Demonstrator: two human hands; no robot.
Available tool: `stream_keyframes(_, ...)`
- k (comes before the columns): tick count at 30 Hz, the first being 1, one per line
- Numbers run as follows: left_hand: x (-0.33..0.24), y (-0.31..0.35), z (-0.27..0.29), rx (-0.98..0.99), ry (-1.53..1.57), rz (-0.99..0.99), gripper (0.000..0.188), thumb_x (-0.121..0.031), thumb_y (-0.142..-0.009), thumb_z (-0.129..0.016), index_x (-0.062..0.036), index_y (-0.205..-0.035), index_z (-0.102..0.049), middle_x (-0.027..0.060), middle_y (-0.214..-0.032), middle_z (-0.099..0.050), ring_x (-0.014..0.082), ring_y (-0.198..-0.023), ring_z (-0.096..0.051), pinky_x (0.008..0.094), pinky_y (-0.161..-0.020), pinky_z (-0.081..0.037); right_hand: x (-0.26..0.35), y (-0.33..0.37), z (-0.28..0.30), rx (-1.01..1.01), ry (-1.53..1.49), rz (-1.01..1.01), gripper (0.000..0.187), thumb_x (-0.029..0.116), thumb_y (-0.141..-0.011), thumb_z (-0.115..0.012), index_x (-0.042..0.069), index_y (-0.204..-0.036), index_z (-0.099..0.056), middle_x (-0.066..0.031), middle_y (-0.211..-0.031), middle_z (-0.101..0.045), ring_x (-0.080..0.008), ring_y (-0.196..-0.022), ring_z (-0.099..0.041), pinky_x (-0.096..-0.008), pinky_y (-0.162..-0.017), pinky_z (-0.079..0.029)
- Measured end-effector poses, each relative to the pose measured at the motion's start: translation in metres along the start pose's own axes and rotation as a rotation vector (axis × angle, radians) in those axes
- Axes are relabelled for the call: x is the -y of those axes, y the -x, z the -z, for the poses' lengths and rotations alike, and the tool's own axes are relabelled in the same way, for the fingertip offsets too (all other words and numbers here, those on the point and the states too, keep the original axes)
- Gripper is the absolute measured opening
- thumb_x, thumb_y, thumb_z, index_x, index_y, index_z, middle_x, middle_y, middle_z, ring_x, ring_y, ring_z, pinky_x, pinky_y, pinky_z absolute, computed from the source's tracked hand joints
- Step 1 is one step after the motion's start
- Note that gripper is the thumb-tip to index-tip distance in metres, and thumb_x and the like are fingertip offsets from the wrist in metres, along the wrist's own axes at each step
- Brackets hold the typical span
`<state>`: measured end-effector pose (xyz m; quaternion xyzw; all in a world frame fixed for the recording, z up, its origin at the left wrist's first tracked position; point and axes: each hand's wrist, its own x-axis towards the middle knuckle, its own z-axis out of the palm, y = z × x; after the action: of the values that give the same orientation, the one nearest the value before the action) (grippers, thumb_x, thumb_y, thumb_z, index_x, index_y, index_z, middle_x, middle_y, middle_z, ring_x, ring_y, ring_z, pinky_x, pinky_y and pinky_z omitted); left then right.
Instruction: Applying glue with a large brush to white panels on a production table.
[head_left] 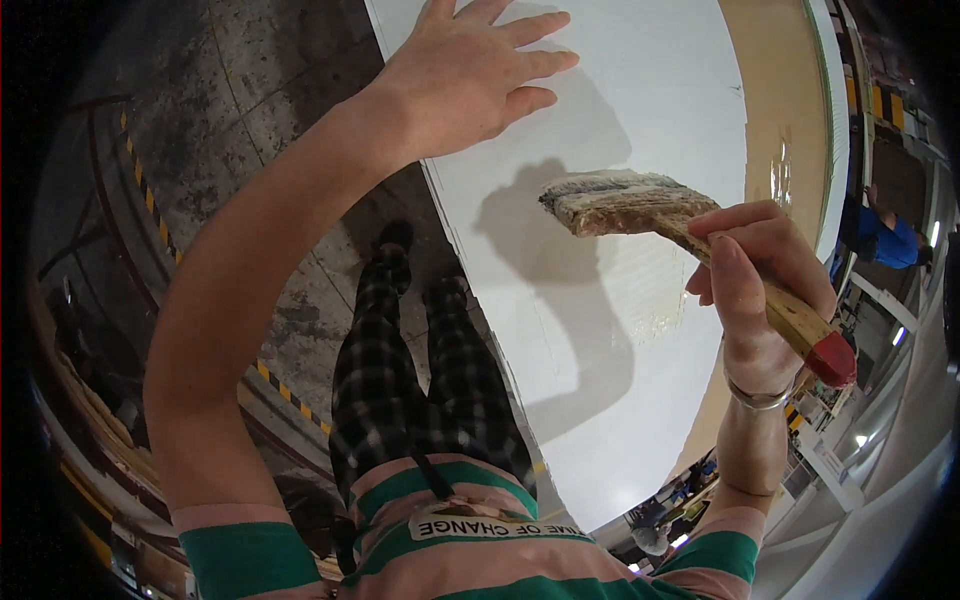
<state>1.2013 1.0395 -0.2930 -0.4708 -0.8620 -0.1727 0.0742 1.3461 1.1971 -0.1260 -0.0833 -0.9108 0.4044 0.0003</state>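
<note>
In the head view, the right hand (755, 285) has its fingers wrapped around the pale wooden handle of a wide, flat paintbrush with a red-tipped handle and grey-white, glue-streaked bristles (640, 205), holding it just above a large white sheet panel (650, 90) that stands at the person's front. The left hand (465, 75) lies flat near the panel's left edge, fingers spread wide and holding nothing. A glossy wet patch (660, 300) shows on the white surface under the brush, and a tan strip (785, 110) runs along the panel's far side. The brush looks light, stiff in the handle and soft at the bristles; the mid-handle grip suits it, though wet coating could make the wood slippery. The panel looks broad, thin and liable to flex, best steadied by its edge.
</note>
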Motion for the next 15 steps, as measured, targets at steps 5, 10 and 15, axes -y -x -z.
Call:
stream_keyframes(5, -0.001, -0.001, 0.000, 0.001, 0.034, 0.010, 0.034, -0.035, -0.094, -0.046, -0.0256, -0.126, -0.054, -0.0052, -0.138, -0.041, 0.0184, -0.130, -0.032, 0.0453, -0.110, -0.020, 0.007, -0.002, -0.002, -0.028, -0.022, -0.034, 0.010, 0.005, -0.078, -0.066, -0.001, -0.076, -0.058, -0.0105, -0.080, -0.064, -0.0132, -0.069, -0.059, -0.0245, -0.061, -0.046)
stream_keyframes(10, 0.020, -0.008, -0.004, -0.416, 0.063, -0.312, 0.038, -0.035, -0.091, -0.048, -0.0133, -0.122, -0.056, 0.0116, -0.133, -0.044, 0.0358, -0.129, -0.030, 0.0569, -0.106, -0.019, 0.003, -0.003, -0.013, -0.038, 0.009, 0.006, 0.010, 0.006, -0.078, -0.066, -0.001, -0.075, -0.058, -0.0107, -0.079, -0.063, -0.0135, -0.067, -0.058, -0.0248, -0.061, -0.046)
stream_keyframes(15, 0.007, -0.017, 0.043, 0.251, 0.201, -0.075, 0.037, -0.035, -0.092, -0.046, -0.0128, -0.119, -0.058, 0.0113, -0.133, -0.045, 0.0360, -0.128, -0.032, 0.0583, -0.106, -0.020, 0.004, 0.011, -0.004, 0.095, 0.091, -0.064, 0.012, 0.006, -0.075, -0.068, -0.001, -0.074, -0.058, -0.0112, -0.078, -0.063, -0.0165, -0.066, -0.059, -0.0259, -0.059, -0.046)
